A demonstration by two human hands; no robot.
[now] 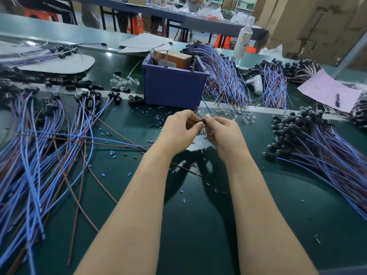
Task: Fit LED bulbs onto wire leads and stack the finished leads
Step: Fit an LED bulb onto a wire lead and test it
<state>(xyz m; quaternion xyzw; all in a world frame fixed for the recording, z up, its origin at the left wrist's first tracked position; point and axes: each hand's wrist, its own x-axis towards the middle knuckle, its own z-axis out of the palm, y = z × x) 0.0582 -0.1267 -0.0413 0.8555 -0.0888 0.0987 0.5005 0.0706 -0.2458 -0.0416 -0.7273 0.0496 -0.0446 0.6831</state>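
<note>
My left hand (179, 129) and my right hand (222, 131) meet above the green table, fingertips together. Between them sits a small black socket (202, 121) of a wire lead, pinched by my left fingers. My right fingers press a clear LED bulb (207, 116) against it. The lead's blue and brown wires (95, 140) trail off to the left over the table. Loose clear bulbs (246, 118) lie just beyond my hands. A heap of leads with black sockets (45, 124) fills the left side. A stack of leads with bulbs fitted (309, 139) lies at the right.
A blue plastic bin (172, 86) holding a brown box stands right behind my hands. More wire bundles (224, 76) lie behind and to its right, with a pink paper sheet (327, 90) and a white bottle (243, 39). Small blue and brown wire offcuts litter the mat.
</note>
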